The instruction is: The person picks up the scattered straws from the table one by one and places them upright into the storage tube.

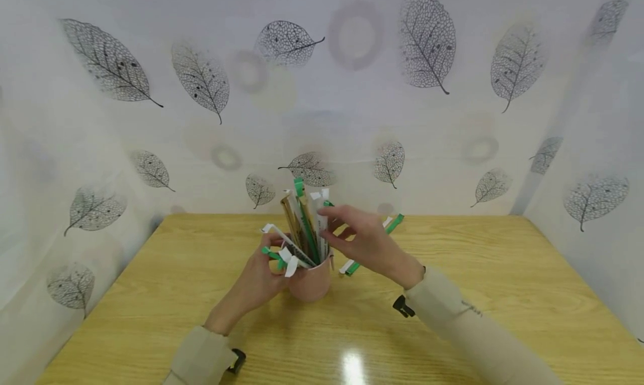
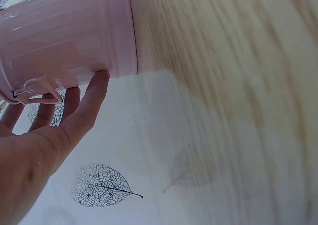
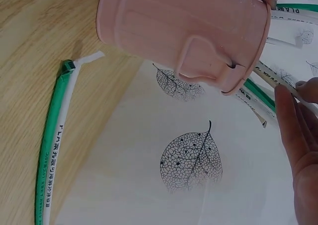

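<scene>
A pink pail (image 1: 309, 285) stands on the table, holding several paper-wrapped straws (image 1: 311, 237) in green, white and brown. At its left side, my left hand (image 1: 256, 279) grips the pail near the rim; the left wrist view shows its fingers (image 2: 88, 103) against the pail wall beside a small handle (image 2: 37, 90). Some white and green straws lean out over this hand. Above the rim on the right, my right hand (image 1: 369, 242) pinches a white-wrapped straw (image 1: 322, 228) between thumb and fingers. In the right wrist view, the straws' lower ends are hidden inside the pail.
One green straw (image 3: 49, 140) and one white straw (image 3: 60, 135) lie side by side on the wooden table (image 1: 478, 273), right of the pail. A pale curtain with leaf prints (image 1: 352, 122) surrounds the table at the back and sides.
</scene>
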Demonstrator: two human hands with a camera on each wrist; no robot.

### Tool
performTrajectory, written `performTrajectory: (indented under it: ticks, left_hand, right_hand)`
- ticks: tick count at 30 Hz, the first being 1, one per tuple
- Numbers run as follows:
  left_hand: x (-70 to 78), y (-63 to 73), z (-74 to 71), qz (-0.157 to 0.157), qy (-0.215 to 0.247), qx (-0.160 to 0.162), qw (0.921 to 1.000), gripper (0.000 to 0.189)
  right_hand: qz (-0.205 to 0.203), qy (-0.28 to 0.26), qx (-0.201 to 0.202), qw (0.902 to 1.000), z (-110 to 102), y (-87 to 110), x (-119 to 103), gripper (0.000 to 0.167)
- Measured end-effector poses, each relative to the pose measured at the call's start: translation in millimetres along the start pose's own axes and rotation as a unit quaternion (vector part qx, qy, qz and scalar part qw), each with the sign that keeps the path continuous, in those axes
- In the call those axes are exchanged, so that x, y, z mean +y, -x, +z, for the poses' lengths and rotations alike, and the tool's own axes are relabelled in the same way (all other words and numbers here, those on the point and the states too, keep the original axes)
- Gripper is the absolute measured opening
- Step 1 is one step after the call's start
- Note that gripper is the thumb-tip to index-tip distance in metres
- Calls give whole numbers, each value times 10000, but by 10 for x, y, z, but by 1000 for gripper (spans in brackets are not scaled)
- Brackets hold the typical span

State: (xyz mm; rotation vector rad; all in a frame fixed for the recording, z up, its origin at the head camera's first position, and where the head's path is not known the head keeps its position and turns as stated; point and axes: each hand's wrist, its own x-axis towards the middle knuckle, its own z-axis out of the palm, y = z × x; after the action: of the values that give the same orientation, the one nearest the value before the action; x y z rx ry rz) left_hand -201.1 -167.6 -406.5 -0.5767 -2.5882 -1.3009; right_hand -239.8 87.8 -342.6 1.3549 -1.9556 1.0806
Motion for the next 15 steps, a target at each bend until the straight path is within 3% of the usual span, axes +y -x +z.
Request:
performTrajectory:
  ticks: [10,13,15]
  left_hand:
    - [-13,5,5,-29,46,-72,10000,66]
    - [-11,9,4,-61,68,-78,9999,66]
    - [-9,8,5,-65,90,-59,9999,66]
  right_hand:
    - [193,-108,92,9997,-28,76,32,58]
    - [313,-81,332,9989,-91,105,70,60]
    - [422,163,652,9968,-143,118,105,53]
